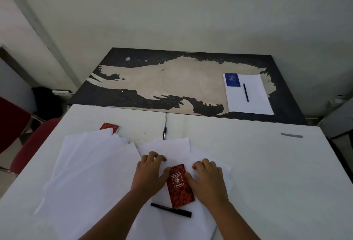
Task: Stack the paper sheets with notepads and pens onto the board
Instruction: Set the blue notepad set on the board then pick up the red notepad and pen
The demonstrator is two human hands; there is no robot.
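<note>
A red spiral notepad point(179, 186) lies on loose white paper sheets point(99, 167) spread over the near white table. My left hand point(150, 173) and my right hand point(207, 178) rest flat on the sheets on either side of it, fingers spread, thumbs touching its edges. A black pen point(171, 209) lies just below the notepad. A second red notepad point(109, 127) peeks out behind the sheets, and another pen point(165, 129) lies at the far edge. On the worn black board point(118, 96) sits a paper stack point(250, 96) with a blue notepad point(232, 79) and a pen point(245, 92).
The white table point(267, 163) carries a grey strip point(291, 135) at the right. A red chair point(28, 144) stands at the left, with a dark bag point(46, 104) on the floor behind it. A plain wall rises behind the board.
</note>
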